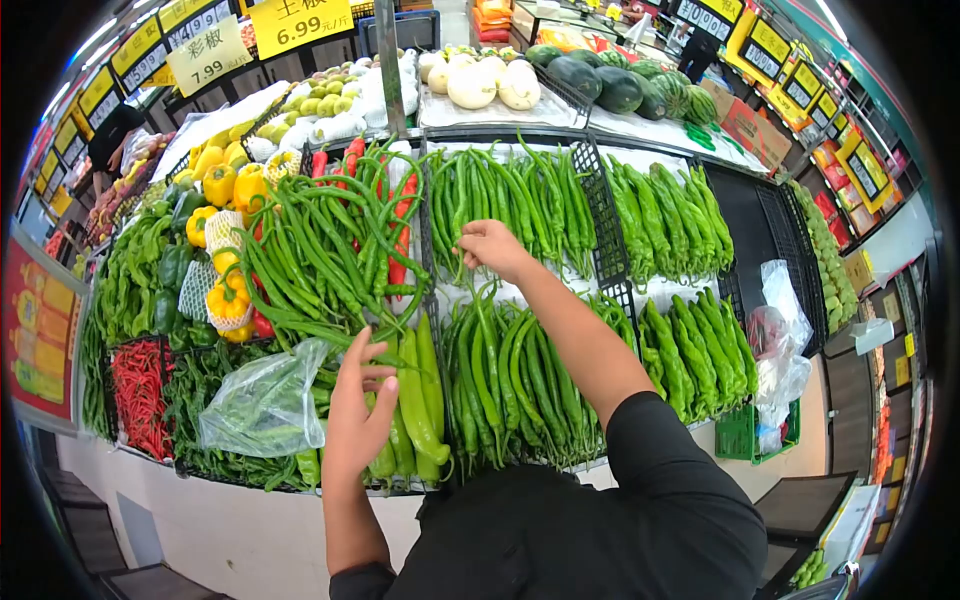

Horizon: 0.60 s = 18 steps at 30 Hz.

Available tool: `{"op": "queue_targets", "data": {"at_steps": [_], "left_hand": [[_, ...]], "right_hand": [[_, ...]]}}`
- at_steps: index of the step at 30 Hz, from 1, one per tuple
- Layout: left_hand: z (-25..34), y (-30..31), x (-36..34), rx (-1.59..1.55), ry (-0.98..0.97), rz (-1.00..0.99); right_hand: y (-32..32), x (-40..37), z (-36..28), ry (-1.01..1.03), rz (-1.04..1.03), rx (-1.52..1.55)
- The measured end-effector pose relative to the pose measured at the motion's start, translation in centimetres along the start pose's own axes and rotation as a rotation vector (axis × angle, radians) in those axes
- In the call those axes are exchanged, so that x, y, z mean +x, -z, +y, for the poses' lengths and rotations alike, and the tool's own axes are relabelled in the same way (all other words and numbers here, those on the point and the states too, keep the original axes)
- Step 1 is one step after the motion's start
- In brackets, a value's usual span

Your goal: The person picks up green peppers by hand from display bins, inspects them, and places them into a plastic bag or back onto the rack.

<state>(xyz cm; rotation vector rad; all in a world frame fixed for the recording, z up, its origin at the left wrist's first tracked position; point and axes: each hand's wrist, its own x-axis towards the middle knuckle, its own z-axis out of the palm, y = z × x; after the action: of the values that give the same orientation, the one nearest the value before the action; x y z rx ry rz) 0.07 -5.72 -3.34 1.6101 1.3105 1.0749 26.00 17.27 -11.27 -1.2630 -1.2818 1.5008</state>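
Observation:
My right hand (490, 250) is closed at the front ends of a neat row of long green chili peppers (510, 190), its fingers pinched on one pepper there. Below that forearm lies a second row of long green chili peppers (510, 380). My left hand (362, 405) is held palm inward with fingers apart and nothing in them. It hovers over thick light-green peppers (420, 400), just below a loose heap of long green chili peppers (310, 245). Close to its left is a clear plastic bag (265, 400), lying on dark green peppers.
Yellow bell peppers (222, 187) and small red chilies (143, 390) fill the left side. Lighter green peppers (665, 220) lie to the right, beside a black crate wall (600, 215). A metal post (388, 70) rises behind. Watermelons (575, 78) sit at the back.

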Motion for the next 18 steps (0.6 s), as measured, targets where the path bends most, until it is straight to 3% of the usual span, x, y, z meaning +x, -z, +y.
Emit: {"op": "queue_targets", "data": {"at_steps": [8, 14, 18], "left_hand": [[-0.8, 0.7, -0.6, -0.026, 0.084, 0.068], [-1.7, 0.4, -0.1, -0.023, 0.076, 0.026], [-2.0, 0.5, -0.1, -0.038, 0.086, 0.009]], "right_hand": [[-1.0, 4.2, 1.6, 0.057, -0.039, -0.174], [-0.9, 7.6, 3.4, 0.128, 0.027, -0.698], [-1.7, 7.2, 3.3, 0.153, 0.076, -0.828]]}}
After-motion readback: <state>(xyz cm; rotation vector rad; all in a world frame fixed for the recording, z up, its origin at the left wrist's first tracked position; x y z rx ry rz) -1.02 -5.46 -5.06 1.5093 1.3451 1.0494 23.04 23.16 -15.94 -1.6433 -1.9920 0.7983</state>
